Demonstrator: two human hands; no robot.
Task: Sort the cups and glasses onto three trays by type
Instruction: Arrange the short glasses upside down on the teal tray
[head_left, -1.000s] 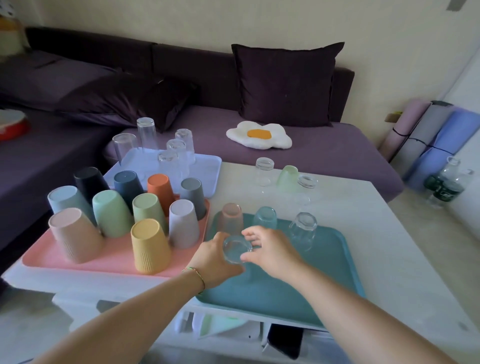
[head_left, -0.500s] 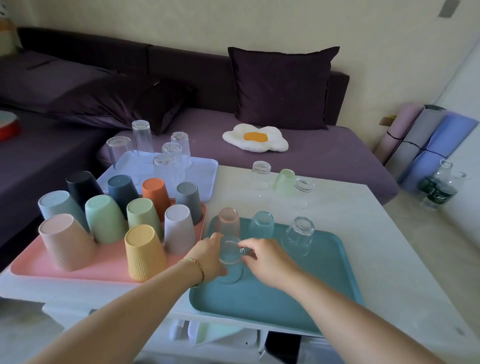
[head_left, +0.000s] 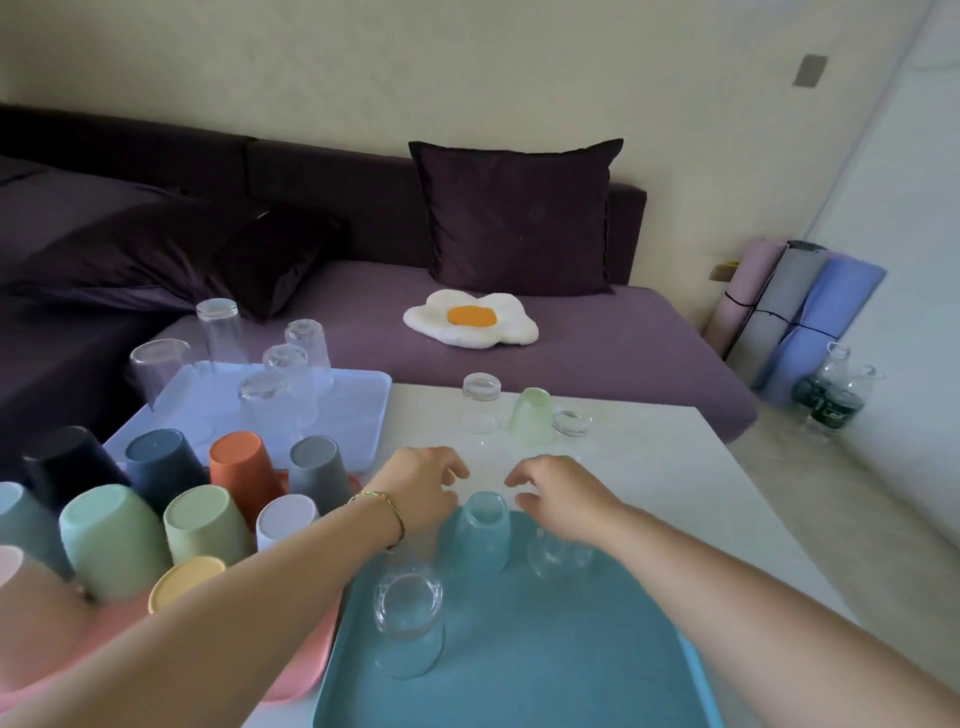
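Head view. The left hand and right hand are hovering side by side over the far edge of the teal tray. Both are showing loosely curled fingers and grasping nothing. A short clear glass, smooth and thick-based, is standing upside down on the tray's near left part, apart from both hands. A blue-tinted glass is standing inverted between the wrists, and another clear glass is sitting partly under the right wrist.

Beyond the fingers, on the pale glossy table, two clear glasses are flanking a green-tinted glass, all inverted. Matte ribbed plastic cups, among them an orange cup, are crowding the pink tray. Tall clear tumblers are standing on the lavender tray.

Versus half a second ago: both hands were then gripping the short clear glass on the teal tray. They are now off it and reaching farther forward, and the pink-tinted glass is now hidden behind the left hand.
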